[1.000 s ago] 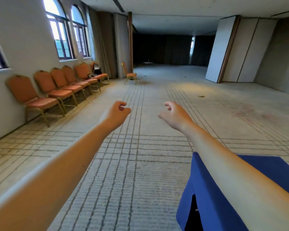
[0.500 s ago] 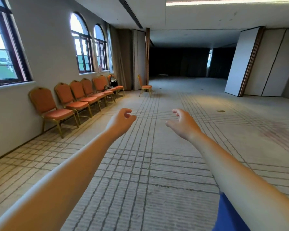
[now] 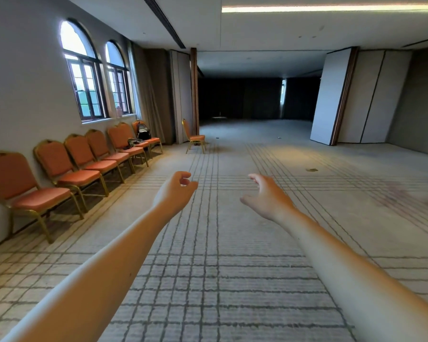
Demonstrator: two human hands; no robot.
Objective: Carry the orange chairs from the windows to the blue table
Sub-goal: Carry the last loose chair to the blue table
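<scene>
HALL, DAYLIGHT: A person stands on the patterned carpet (image 3: 220,267) of a long, dim hall with both bare arms stretched forward. The left hand (image 3: 174,193) and the right hand (image 3: 267,197) are held in mid-air above the floor. Each grip is slack, with fingers loosely curled and thumbs apart from them, holding nothing and touching nothing.

The orange chairs (image 3: 79,177) stand in a row against the left wall (image 3: 22,95) beneath the arched windows (image 3: 84,77), seats facing the room. The nearest chair (image 3: 8,176) is at the left edge of the view, well apart from either hand. A lone chair (image 3: 195,138) stands away from the row, near a dark pillar (image 3: 194,95) farther down the hall. Something dark, possibly a bag (image 3: 143,130), sits on the farthest seats of the row, though the distance makes it hard to say. The blue desk is not in view.

By the look of it, the work is at the approach stage, with no chair lifted and the whole row in place by the wall. The next move likely calls for turning left toward the nearest chair and closing the gap. Both hands would then take hold of its backrest and seat frame before lifting. Its legs would need to clear the neighbouring chair, which stands just beside it.
</scene>
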